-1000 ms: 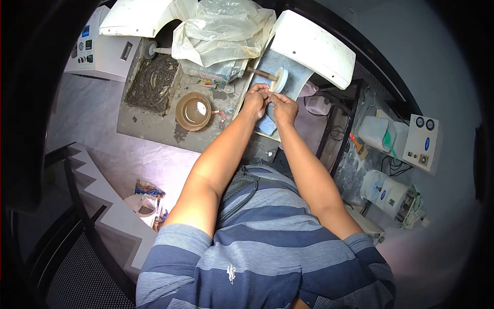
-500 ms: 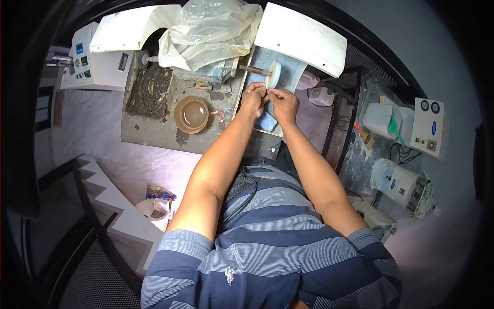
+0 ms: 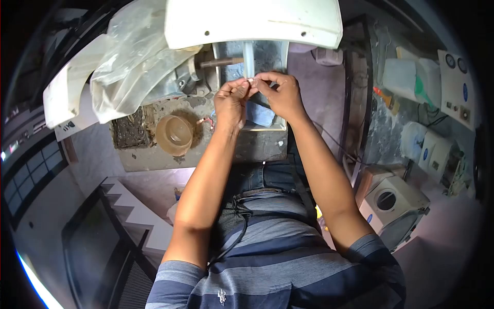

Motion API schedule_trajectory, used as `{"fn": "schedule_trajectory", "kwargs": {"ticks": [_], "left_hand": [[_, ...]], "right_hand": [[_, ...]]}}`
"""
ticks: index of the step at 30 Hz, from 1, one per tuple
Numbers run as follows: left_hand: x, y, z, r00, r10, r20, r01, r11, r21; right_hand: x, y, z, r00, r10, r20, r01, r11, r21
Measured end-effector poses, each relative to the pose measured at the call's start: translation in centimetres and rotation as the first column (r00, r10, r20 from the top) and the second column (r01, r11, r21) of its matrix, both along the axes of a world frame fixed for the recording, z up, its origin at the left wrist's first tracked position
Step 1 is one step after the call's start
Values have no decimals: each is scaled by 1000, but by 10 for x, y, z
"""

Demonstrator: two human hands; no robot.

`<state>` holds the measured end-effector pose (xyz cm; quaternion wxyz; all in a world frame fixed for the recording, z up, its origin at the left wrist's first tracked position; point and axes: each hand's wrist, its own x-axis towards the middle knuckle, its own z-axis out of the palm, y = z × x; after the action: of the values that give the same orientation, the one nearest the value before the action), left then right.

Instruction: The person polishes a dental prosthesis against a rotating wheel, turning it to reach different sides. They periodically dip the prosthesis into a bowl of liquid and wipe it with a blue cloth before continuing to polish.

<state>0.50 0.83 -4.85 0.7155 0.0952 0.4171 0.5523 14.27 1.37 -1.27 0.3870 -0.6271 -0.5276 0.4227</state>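
Note:
My left hand (image 3: 231, 105) and my right hand (image 3: 284, 98) meet at the front of a pale, thin wheel (image 3: 249, 57) on a threaded spindle (image 3: 222, 63). Both hands are closed, fingertips pinching a small whitish piece (image 3: 251, 80) between them. Its kind is too small to make out. The piece is right at the wheel's lower edge; whether it touches cannot be told. Behind my hands is a blue-lined tray (image 3: 282, 124), with a blue pad (image 3: 260, 114) below my fingers. A white hood (image 3: 252, 23) covers the wheel's upper part.
Left of the tray, a brown bowl (image 3: 161, 135) of liquid stands on the grey worktop (image 3: 206, 154), beside a small red-and-white item (image 3: 206, 122) and a dark, muddy trough (image 3: 128, 135). Plastic sheeting (image 3: 136, 67) drapes the machine. Right: a container (image 3: 404, 77), a brush (image 3: 388, 100) and boxy machines (image 3: 393, 206).
The camera view has shifted and turned, so the hood now looms larger and the wheel appears edge-on. Both hands stay together at the wheel's lower edge, still pinching the small piece.

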Motion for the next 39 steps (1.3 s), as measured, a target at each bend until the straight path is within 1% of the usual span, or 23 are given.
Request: {"fn": "schedule_trajectory", "kwargs": {"ticks": [1,2,3,5,7,9,11,12,16,18,21,23,25,26,29,33,35,37,39], "left_hand": [[-3,-1,1,1000,-21,-8,21,1000,-16],[-5,2,1,998,-48,-31,48,999,13],[-6,2,2,996,-69,-56,72,997,36],[-7,7,11,993,-88,-78,89,996,11],[-12,8,13,979,-138,-148,142,990,22],[-15,9,16,975,-144,-169,152,988,32],[-18,11,21,958,-196,-209,206,978,27],[-16,12,26,955,-195,-224,206,978,26],[-19,13,28,947,-201,-249,208,978,1],[-22,14,31,921,-217,-324,235,972,18],[-20,15,30,927,-227,-298,240,971,8],[-21,15,26,927,-227,-299,239,971,3],[-22,16,28,925,-229,-303,234,972,-20],[-20,16,29,926,-227,-301,233,972,-18],[-18,14,28,923,-222,-313,227,974,-21],[-17,15,28,927,-217,-306,218,975,-32],[-18,14,28,927,-209,-310,209,977,-35],[-18,15,26,935,-217,-281,211,976,-50],[-18,17,29,931,-221,-289,214,975,-53]], "right_hand": [[0,-1,1,996,22,-81,-26,999,-45],[-1,-2,3,974,-58,-219,11,977,-212],[0,-3,4,973,-70,-222,19,975,-223],[1,-1,3,938,-134,-319,24,945,-326],[-1,-1,3,938,-159,-309,51,943,-329],[0,-1,3,907,-166,-387,21,937,-350],[2,-2,4,899,-177,-401,26,935,-355],[2,-3,4,890,-185,-416,28,935,-355],[0,-2,0,881,-194,-431,24,929,-370],[0,-2,2,894,-171,-413,-8,917,-398],[0,-1,-1,883,-193,-428,20,926,-376],[-1,1,0,895,-196,-402,21,916,-400],[0,2,0,925,-178,-335,14,899,-438],[1,1,1,911,-182,-370,9,906,-423],[1,4,-1,910,-194,-366,33,915,-403],[2,5,-1,933,-172,-315,16,896,-444],[2,4,-1,905,-201,-374,22,902,-431],[2,5,-1,916,-195,-350,18,893,-450],[3,8,-2,927,-186,-325,15,885,-465]]}}
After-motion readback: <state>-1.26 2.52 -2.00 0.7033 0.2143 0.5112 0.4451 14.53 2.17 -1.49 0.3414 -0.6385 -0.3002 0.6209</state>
